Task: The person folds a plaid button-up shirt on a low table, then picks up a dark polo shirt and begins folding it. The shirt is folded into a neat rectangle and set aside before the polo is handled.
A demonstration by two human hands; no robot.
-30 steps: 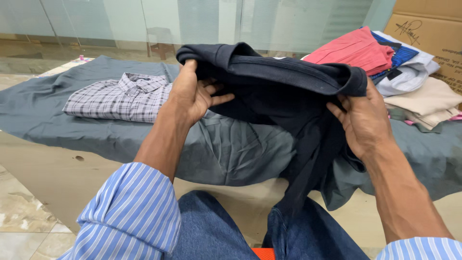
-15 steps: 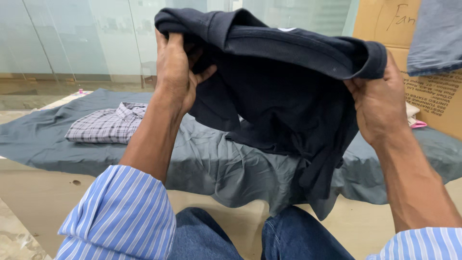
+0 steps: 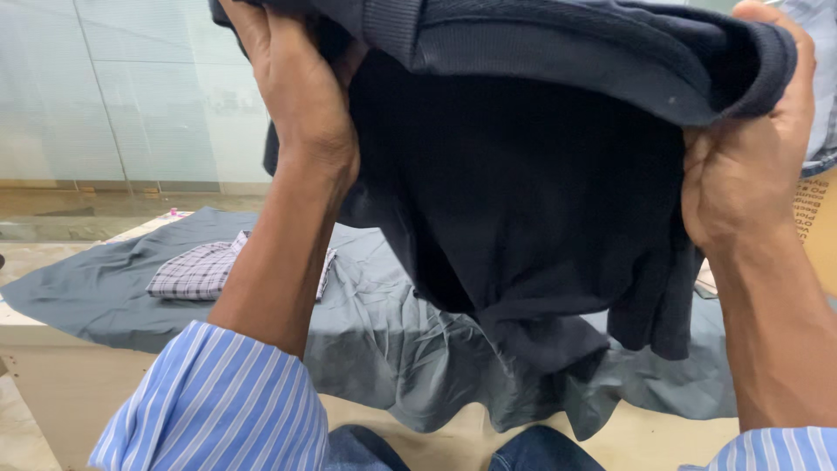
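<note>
Both hands, left hand [image 3: 296,96] and right hand [image 3: 741,166], have lifted the gripped dark navy shirt [image 3: 523,192] higher, hiding the far-right clothes pile.

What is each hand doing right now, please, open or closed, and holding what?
Left hand: closed, gripping the dark navy shirt at its upper edge.
Right hand: closed, gripping the same shirt at the other end.

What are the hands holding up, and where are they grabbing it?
Both hands, left and right, hold up a dark navy shirt, each gripping its bunched top edge at one side.
</note>
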